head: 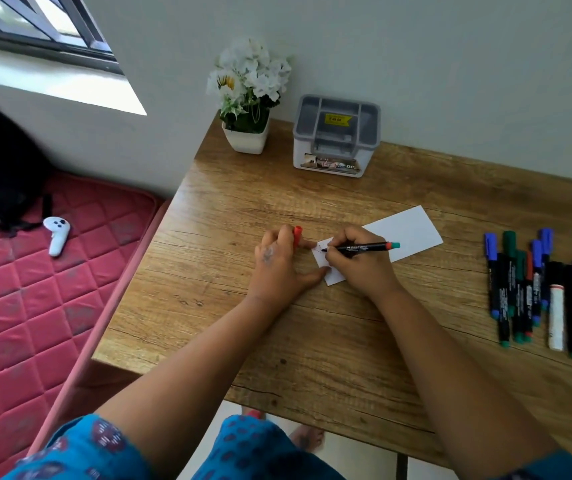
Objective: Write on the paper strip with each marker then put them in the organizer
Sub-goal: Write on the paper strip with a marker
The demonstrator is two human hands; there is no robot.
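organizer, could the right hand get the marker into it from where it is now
Probably yes: bare table lies between the right hand and the organizer, whose top stands open, though it must first lift the marker off the paper strip.

A single head-worn wide-angle camera looked forward and steeply down from close above the near edge of the wooden table, taking in the whole top to its far edge against the wall, with the mattress past its left edge.
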